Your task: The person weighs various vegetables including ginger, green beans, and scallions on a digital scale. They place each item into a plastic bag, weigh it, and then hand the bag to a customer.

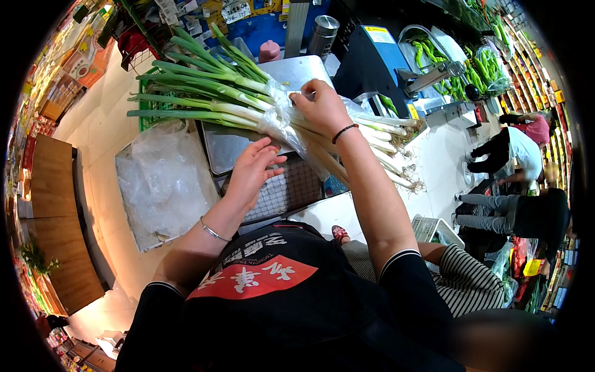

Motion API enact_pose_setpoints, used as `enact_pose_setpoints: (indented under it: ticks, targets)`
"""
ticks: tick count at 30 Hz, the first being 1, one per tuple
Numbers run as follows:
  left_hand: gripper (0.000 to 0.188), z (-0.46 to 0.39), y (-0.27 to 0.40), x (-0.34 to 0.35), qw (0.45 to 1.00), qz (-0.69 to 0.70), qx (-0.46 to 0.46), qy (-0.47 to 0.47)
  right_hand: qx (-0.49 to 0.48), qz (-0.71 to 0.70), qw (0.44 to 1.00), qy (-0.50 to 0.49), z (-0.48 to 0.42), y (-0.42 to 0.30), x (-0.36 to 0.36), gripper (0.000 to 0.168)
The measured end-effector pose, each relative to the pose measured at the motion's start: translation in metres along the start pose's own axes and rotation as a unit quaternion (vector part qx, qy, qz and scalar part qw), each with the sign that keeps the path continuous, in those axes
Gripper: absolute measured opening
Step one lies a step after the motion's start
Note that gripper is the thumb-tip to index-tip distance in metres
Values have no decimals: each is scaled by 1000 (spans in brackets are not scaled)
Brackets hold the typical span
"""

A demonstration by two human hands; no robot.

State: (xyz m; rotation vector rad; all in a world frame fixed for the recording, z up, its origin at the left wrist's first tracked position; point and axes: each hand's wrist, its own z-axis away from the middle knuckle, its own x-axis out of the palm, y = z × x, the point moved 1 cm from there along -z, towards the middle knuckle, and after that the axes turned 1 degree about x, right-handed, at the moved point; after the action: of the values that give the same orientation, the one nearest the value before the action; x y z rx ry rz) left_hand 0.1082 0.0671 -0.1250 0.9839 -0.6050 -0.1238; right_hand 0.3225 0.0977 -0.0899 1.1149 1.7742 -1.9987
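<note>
A large bundle of scallions, perhaps leeks, lies across a metal weighing platform. Clear plastic wrap binds its middle; the green leaves point left and the rooted white ends right. My right hand rests over the wrapped middle, thumb at a small white label on the plastic; whether it grips the wrap is unclear. Just below the bundle, my left hand holds nothing, its fingers apart.
Clear plastic bags cover a surface at left, near a green crate. Behind the platform stand a pink container and a steel flask. A blue machine with a metal arm is beside green peppers. Several people are at right.
</note>
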Motion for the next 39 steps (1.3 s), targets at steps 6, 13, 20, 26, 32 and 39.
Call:
enact_pose_setpoints:
  ticks: [6,13,20,26,32,39]
  targets:
    - [45,-3,2,-1,997,65,-19,40,-308,175,914,198,32,-23,-8,62]
    - [26,-19,9,-5,991,127,-26,-29,-238,142,959,55,33,-22,0,64]
    - [27,-32,3,-14,979,188,-62,-39,-15,157,977,-145,2,-9,-5,84]
    - [42,-8,2,-8,985,126,-36,-108,11,-33,988,-148,54,17,-14,76]
    - [53,36,-1,8,989,-6,14,-148,-50,-138,983,-106,120,17,-39,60]
    - [55,67,18,51,960,-85,95,-249,-109,-217,969,48,186,-10,-89,66]
